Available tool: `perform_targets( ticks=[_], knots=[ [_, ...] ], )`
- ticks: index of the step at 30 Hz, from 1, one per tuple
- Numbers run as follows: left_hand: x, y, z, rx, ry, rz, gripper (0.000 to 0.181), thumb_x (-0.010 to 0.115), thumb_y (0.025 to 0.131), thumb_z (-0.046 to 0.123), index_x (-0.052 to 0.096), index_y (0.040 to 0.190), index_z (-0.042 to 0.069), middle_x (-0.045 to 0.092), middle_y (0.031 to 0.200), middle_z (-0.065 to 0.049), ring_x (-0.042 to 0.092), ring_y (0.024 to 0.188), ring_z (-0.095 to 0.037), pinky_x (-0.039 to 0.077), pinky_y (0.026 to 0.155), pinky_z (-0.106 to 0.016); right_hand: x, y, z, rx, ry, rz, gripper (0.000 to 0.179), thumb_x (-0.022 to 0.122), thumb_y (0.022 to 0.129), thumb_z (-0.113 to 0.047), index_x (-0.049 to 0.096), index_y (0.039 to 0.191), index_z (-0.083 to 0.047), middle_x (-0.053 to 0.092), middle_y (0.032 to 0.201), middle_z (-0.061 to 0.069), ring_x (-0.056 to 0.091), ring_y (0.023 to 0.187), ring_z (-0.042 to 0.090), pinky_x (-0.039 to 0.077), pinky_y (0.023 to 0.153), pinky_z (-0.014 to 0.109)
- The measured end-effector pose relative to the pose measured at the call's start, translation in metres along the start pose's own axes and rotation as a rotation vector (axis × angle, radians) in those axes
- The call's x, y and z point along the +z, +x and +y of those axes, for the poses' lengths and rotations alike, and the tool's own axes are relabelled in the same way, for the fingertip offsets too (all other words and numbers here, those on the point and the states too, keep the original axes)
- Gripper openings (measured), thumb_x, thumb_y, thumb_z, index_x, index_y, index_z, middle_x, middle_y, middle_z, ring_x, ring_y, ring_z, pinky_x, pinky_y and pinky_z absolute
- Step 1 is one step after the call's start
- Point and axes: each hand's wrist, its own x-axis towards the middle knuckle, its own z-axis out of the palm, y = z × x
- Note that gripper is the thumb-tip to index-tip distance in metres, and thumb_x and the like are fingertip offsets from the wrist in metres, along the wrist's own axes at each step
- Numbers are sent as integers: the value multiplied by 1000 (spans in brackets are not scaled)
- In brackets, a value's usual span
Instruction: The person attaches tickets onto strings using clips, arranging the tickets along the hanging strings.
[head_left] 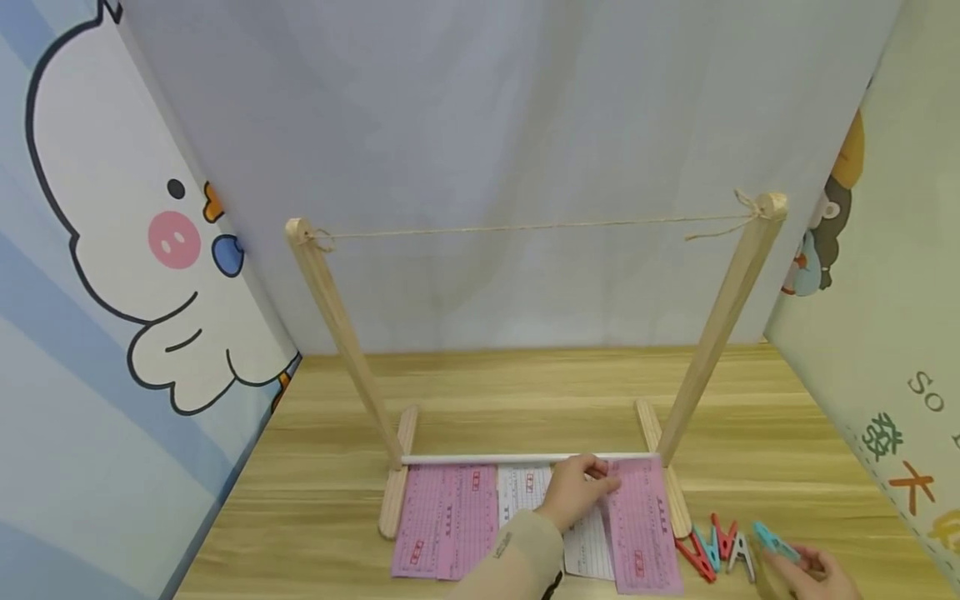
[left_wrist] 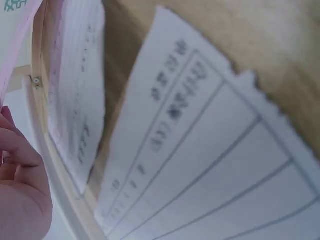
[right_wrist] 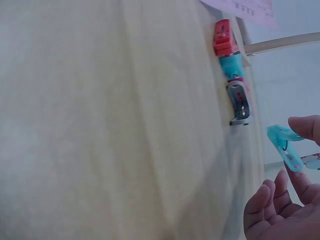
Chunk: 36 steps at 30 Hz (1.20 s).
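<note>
My left hand [head_left: 573,493] pinches the upper left edge of a pink printed paper slip [head_left: 643,525], the rightmost in a row on the table. White printed slips [head_left: 588,546] lie beside and under that hand. In the left wrist view, its curled fingers [left_wrist: 22,155] meet the pink paper at the left edge. At the lower right, my right hand [head_left: 817,579] holds a turquoise clothespin [head_left: 776,542] between thumb and finger. The right wrist view shows that clothespin [right_wrist: 286,147] raised, with the other fingers loosely bent below it.
A wooden stand has two posts [head_left: 723,325], a twine line [head_left: 510,228] tied between their tops and a white rod [head_left: 480,459] low down. More pink slips [head_left: 471,517] lie at the left. Red, turquoise and grey clothespins [head_left: 741,557] sit by the stand's right foot [head_left: 677,504].
</note>
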Motion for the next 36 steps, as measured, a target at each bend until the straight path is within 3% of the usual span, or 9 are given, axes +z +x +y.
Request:
perform_targets(
  ticks=[4, 10, 18, 24, 28, 33, 36],
  knots=[
    [-2, -3, 8, 22, 7, -30, 15, 76, 86, 25, 69, 92, 14, 62, 84, 10, 51, 73, -1, 44, 64, -18, -5, -4, -9, -5, 16, -9, 82, 71, 86, -46, 38, 135, 11, 53, 86, -1, 50, 76, 14, 46, 63, 27],
    [-6, -4, 22, 72, -37, -26, 15, 76, 86, 23, 70, 92, 11, 64, 84, 9, 50, 71, 0, 44, 62, -16, -9, -17, -28, 8, 38, 36, 85, 68, 85, -59, 41, 139, 1, 47, 89, -10, 47, 75, 11, 44, 63, 27],
    [-12, -7, 37, 108, -85, -37, 16, 76, 87, 24, 70, 93, 9, 66, 85, 8, 51, 70, 1, 45, 62, -16, -22, -28, -52, -81, 28, 55, 83, 57, 92, -60, 39, 143, 4, 49, 86, -15, 51, 72, 2, 51, 64, 25],
    [-20, -8, 48, 148, -86, -28, 19, 74, 89, 26, 71, 94, 7, 66, 86, 6, 49, 65, 2, 42, 58, -15, -27, -39, -69, -118, 101, 93, 82, 57, 92, -59, 38, 144, 2, 48, 80, -20, 51, 69, -1, 52, 62, 22],
    [-23, -10, 55, 154, -96, -29, 19, 74, 89, 27, 71, 94, 8, 63, 85, 9, 46, 65, 1, 40, 58, -15, -30, -47, -79, -143, 204, 112, 64, 63, 91, -54, 48, 132, -7, 49, 77, -23, 51, 70, -2, 50, 61, 18],
    [-30, -13, 67, 152, -123, -43, 19, 73, 89, 28, 71, 95, 10, 61, 83, 11, 46, 65, -1, 39, 58, -16, -36, -54, -89, -192, 342, 80, 37, 68, 90, -48, 53, 111, -21, 52, 79, -23, 51, 70, -1, 48, 61, 16],
    [-34, -15, 72, 161, -126, -49, 19, 72, 90, 29, 71, 96, 11, 61, 83, 10, 46, 66, -1, 39, 58, -16, -38, -59, -93, -258, 427, 72, 20, 71, 90, -41, 60, 99, -27, 56, 78, -23, 52, 68, 1, 47, 59, 15]
  ],
)
